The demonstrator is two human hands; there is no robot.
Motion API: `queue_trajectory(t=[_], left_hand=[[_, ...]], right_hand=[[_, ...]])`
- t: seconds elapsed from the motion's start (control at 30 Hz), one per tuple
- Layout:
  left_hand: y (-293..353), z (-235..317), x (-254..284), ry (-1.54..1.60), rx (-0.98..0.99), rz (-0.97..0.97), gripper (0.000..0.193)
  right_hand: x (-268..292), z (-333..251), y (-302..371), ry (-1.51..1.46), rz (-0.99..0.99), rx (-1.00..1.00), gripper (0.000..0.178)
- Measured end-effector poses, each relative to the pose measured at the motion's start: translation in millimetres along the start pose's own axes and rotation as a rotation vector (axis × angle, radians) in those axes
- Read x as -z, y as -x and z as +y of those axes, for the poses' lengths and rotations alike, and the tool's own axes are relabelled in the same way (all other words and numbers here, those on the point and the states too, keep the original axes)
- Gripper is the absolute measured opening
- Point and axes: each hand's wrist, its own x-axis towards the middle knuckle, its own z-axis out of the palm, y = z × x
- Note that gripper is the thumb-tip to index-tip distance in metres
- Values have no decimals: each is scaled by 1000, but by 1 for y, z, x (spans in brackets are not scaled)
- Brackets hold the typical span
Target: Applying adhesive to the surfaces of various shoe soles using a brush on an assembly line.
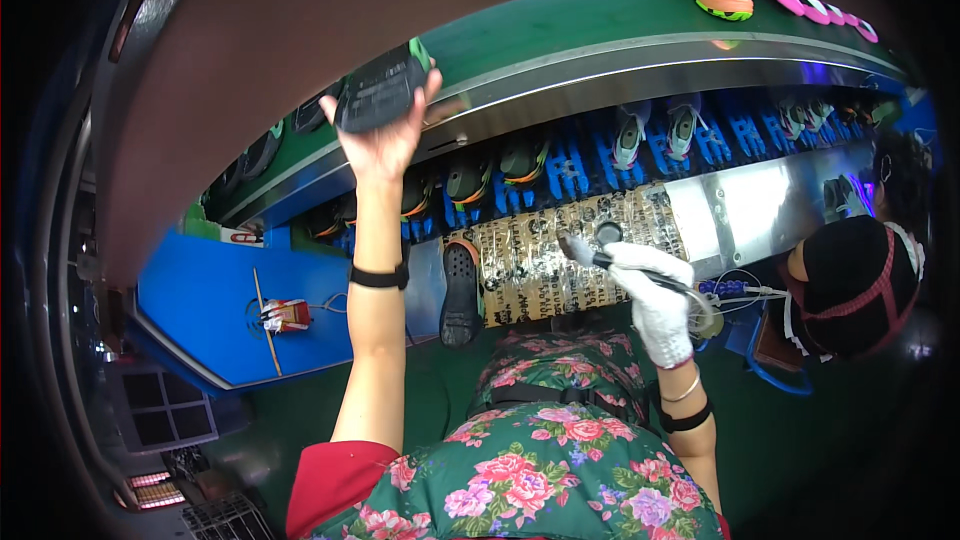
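Observation:
My bare left hand (384,152) is raised at the far left over the green conveyor belt. Its fingers and thumb are closed round the sides of a black shoe (380,92) with a bit of green at its edge. In a white glove, my right hand (648,275) grips a brush (578,249) with a dark handle, its bristles pointing left above a cardboard-covered work surface (530,285). A small round dark dish or lid (608,232) lies beside the brush. At the left end of the cardboard rests a black clog (461,292) with holes in its upper.
Behind the cardboard, several shoes (468,180) sit on blue racks (568,170). Pink shoes (815,10) and an orange-green one (722,0) ride the belt (560,20). A blue panel (200,310) stands left. At the right is a co-worker's dark cap (850,285).

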Motion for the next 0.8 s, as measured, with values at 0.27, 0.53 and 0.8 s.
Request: queue_trajectory(t=[0.27,0.53,0.8], left_hand=[[-36,-92,7,-281,-268,577,81],[-199,-276,27,-1617,-126,203,77],[-277,-346,29,-1900,-20,88,43]], right_hand=[[36,55,17,-76,89,-148,25],[59,49,28,-126,262,-90,21],[83,56,65,-102,386,-122,16]])
